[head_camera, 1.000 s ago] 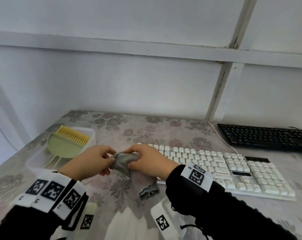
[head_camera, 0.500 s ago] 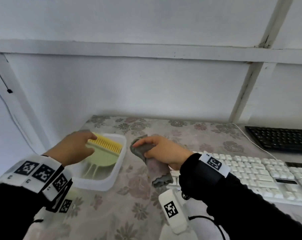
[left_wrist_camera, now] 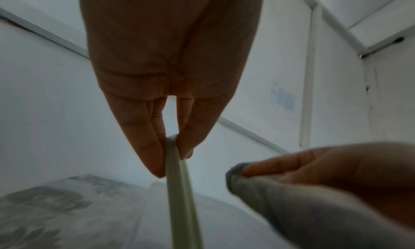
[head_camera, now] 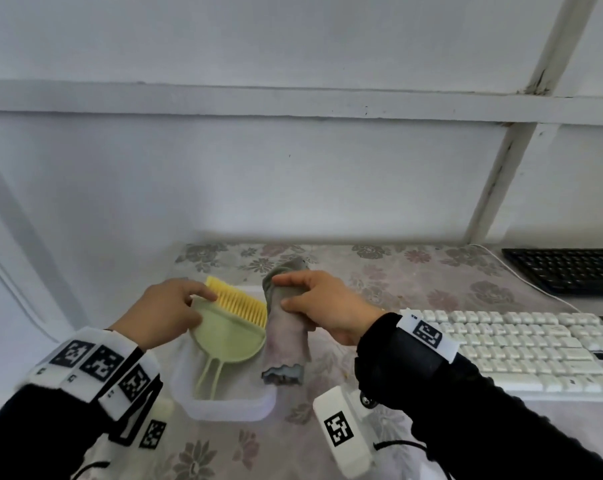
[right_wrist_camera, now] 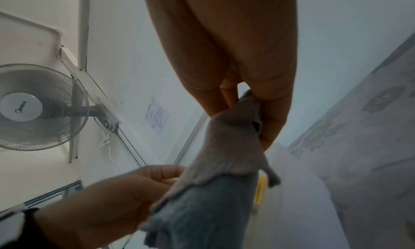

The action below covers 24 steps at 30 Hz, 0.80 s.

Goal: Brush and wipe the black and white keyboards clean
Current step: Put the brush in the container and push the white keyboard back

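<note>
Left hand [head_camera: 161, 313]: fingers [left_wrist_camera: 143, 146] pinch the rim of the green brush [head_camera: 229, 327], held over the clear tub [head_camera: 223, 407]. Right hand [head_camera: 324, 306]: fingers curled round a hanging grey cloth [head_camera: 286, 327], right of the tub. White keyboard [head_camera: 521, 348] farther right on the worktop [head_camera: 414, 275]; black keyboard [head_camera: 570, 268] beyond it.
</note>
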### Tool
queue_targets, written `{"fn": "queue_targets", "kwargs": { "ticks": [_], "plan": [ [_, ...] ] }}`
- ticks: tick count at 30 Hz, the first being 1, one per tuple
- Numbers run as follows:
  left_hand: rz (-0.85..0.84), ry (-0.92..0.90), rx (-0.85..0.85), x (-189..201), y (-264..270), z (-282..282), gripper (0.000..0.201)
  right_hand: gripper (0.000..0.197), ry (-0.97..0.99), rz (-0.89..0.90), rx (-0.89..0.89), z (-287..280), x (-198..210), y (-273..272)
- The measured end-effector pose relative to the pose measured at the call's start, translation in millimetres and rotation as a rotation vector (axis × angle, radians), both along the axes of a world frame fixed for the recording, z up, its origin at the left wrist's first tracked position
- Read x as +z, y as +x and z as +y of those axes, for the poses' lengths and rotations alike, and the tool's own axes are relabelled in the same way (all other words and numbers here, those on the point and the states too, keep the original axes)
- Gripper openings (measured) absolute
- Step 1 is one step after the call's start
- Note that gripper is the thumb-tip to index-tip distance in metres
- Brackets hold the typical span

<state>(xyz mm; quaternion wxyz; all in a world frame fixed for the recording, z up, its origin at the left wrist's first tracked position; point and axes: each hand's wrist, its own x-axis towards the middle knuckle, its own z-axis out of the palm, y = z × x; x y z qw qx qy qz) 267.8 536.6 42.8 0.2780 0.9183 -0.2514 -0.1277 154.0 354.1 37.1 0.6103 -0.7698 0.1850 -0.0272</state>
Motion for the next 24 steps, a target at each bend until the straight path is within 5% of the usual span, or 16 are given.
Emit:
{"fn": "queue_targets", "kwargs": {
  "ticks": [5, 11, 18, 24],
  "plan": [
    [0.103, -0.221, 0.046, 18.0, 8.3, 3.1, 0.037, 0.048, 0.023, 0.027, -0.022, 9.0, -2.8, 14.4],
    [-0.039, -0.362, 0.064, 50.8, 16.1, 18.1, 0.034, 0.041, -0.083, 0.083, 0.09, 30.4, -8.0, 33.0],
    [-0.01, -0.417, 0.023, 48.3, 21.0, 26.7, 0.035, 0.034, -0.46, 0.222, 0.278, 51.2, -25.2, 47.2],
    [0.064, -0.421, -0.047, 30.6, 15.9, 16.3, 0.034, 0.064, -0.69, 0.261, 0.236, 48.2, -20.4, 42.1]
  ]
}}
